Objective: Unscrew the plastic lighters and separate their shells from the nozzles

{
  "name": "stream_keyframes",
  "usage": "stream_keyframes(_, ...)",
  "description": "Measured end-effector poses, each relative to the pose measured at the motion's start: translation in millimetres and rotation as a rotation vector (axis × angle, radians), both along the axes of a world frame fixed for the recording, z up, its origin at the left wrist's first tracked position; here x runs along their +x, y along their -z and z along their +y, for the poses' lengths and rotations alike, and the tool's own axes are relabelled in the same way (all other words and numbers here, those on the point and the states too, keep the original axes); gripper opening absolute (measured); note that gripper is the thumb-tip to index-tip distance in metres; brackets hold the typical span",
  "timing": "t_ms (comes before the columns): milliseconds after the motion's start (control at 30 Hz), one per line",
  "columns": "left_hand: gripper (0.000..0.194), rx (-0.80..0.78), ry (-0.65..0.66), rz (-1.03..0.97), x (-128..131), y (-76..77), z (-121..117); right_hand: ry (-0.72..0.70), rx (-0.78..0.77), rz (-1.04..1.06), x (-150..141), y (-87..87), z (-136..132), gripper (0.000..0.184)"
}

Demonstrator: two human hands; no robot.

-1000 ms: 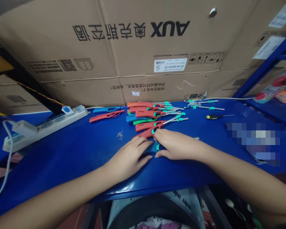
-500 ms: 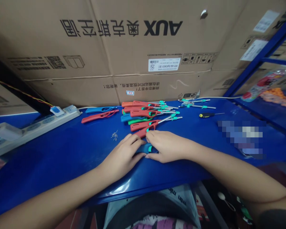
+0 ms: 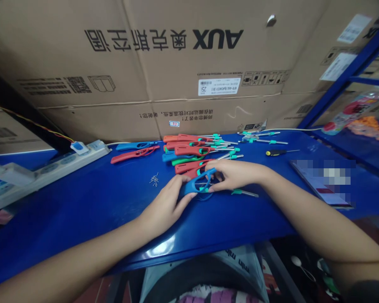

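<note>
My left hand (image 3: 164, 204) is closed around the handle of a blue gas lighter casing (image 3: 192, 186) with a looped trigger guard, above the front part of the table. My right hand (image 3: 240, 173) pinches the casing near its front end; its fingertips are partly hidden. Below and behind this casing show a green trigger piece and a metal lighter tube (image 3: 251, 194) that sticks out to the right past my right hand. Just beyond my hands lies a pile of red, orange, blue and green lighters (image 3: 186, 150). Small screws (image 3: 154, 180) lie loose to the left.
A red casing (image 3: 129, 155) and a blue casing (image 3: 129, 146) lie left of the pile. More metal tubes (image 3: 262, 140) and a screwdriver (image 3: 274, 152) are at the right. A power strip (image 3: 60, 168) runs along the left. Cardboard (image 3: 164, 92) stands behind the blue table (image 3: 113, 227).
The blue casing has tilted up, showing its trigger loop. My right hand has shifted up and right, and the metal tube has come into sight beneath it.
</note>
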State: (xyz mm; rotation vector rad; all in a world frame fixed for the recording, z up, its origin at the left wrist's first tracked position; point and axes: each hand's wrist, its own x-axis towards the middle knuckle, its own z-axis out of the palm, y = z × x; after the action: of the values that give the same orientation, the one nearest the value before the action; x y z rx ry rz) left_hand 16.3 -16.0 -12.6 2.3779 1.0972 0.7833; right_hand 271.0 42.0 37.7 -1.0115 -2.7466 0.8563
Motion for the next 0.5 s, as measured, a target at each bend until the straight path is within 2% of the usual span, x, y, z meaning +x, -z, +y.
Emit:
stream_keyframes(100, 0.024, -0.032, -0.03, -0.051, 0, -1.9, 0, -0.024, -0.069, -0.046, 0, 2.1, -1, 0.012)
stream_keyframes(200, 0.022, -0.073, -0.071, -0.11, 0, -5.0, 1, -0.05, -0.012, -0.031, 0, 2.6, -3, 0.005)
stream_keyframes(367, 0.028, -0.134, -0.147, -0.265, -3, -9.5, 3, -0.049, 0.091, -0.01, -1, 0.9, -3, 0.016)
stream_keyframes(500, 0.029, -0.083, -0.222, -0.325, -7, -15.6, 4, 0.032, 0.157, -0.014, -2, -0.3, -4, 0.021)
